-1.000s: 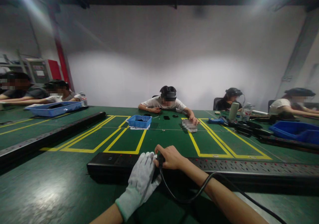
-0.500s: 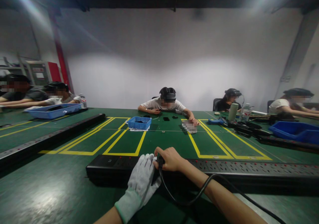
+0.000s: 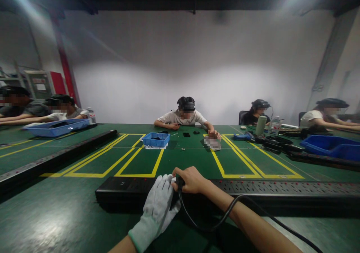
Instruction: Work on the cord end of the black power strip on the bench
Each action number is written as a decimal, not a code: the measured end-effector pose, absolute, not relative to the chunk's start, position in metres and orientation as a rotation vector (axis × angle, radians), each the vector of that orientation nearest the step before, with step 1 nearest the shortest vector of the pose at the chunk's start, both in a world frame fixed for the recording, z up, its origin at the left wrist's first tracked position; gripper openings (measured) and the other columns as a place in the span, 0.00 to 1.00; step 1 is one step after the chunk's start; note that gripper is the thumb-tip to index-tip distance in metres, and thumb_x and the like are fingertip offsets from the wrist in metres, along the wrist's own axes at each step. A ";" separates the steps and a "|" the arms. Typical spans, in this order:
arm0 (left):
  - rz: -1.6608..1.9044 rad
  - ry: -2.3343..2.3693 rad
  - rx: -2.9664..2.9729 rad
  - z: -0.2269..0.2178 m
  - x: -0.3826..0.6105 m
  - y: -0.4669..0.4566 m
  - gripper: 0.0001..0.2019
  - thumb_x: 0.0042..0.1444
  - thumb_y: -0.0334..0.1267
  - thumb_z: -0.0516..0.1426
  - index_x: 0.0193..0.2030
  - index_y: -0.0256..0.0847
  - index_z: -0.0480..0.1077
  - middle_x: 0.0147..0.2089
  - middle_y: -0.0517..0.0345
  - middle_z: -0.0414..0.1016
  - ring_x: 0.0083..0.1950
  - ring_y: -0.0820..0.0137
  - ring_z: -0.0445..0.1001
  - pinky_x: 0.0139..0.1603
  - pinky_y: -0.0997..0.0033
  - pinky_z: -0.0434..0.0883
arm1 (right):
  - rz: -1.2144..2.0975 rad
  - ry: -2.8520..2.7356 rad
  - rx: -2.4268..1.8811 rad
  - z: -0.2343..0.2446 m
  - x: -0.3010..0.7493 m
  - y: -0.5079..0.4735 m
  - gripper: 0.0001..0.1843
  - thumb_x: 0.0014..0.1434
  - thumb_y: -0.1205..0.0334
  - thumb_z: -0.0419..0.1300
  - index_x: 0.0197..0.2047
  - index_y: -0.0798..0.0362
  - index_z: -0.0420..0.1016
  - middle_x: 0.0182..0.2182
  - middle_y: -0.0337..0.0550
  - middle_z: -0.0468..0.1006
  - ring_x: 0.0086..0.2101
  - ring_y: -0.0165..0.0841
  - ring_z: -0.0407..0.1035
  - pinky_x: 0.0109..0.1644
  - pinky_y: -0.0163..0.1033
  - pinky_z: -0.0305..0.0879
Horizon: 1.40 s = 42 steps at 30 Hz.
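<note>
A long black power strip [image 3: 261,187] with rows of sockets and small red lights lies across the green table in front of me. My left hand [image 3: 159,198], in a white glove with a mint cuff, rests on the strip near its left end. Its fingers are stretched out together and the thumb sits lower, at the front side. Bare and closed, my right hand [image 3: 192,179] grips a black plug [image 3: 179,185] at the strip, right beside the gloved fingertips. From the plug a black cable [image 3: 208,228] loops down and passes over my right forearm. The plug's prongs are hidden.
Yellow tape lines [image 3: 135,159] mark the green table [image 3: 180,163]. Blue bins [image 3: 156,139] stand ahead, at far left and right. Another power strip [image 3: 70,149] runs along the left. Opposite, a person [image 3: 180,118] touches a blurred item; other people sit at both sides.
The whole view has shifted slightly. Both hands keep nearly the same pose on the power strip, with the plug still in my right hand.
</note>
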<state>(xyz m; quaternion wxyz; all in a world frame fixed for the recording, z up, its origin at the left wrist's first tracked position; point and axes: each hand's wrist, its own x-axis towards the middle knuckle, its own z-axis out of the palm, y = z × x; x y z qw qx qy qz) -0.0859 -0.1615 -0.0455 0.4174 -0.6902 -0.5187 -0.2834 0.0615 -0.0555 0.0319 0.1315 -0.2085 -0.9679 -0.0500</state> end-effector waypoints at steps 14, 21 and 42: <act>-0.705 -1.319 -1.738 -0.049 -0.087 -0.163 0.27 0.53 0.42 0.55 0.59 0.31 0.59 0.58 0.38 0.64 0.62 0.53 0.60 0.58 0.52 0.64 | -0.118 -2.816 -0.604 0.034 0.062 -0.056 0.21 0.59 0.46 0.52 0.51 0.47 0.64 0.26 0.38 0.75 0.30 0.35 0.71 0.30 0.34 0.48; -0.716 -1.317 -1.738 -0.048 -0.086 -0.162 0.27 0.53 0.40 0.54 0.59 0.32 0.58 0.58 0.39 0.65 0.62 0.53 0.60 0.58 0.52 0.64 | -0.099 -2.822 -0.606 0.036 0.062 -0.058 0.20 0.59 0.46 0.52 0.51 0.47 0.65 0.27 0.38 0.75 0.31 0.35 0.71 0.31 0.34 0.49; -0.745 -1.317 -1.722 -0.045 -0.083 -0.164 0.32 0.54 0.42 0.55 0.63 0.30 0.53 0.58 0.38 0.63 0.61 0.52 0.60 0.58 0.52 0.64 | -0.107 -2.811 -0.656 0.037 0.062 -0.060 0.25 0.59 0.44 0.51 0.53 0.51 0.62 0.29 0.41 0.76 0.32 0.37 0.71 0.33 0.35 0.52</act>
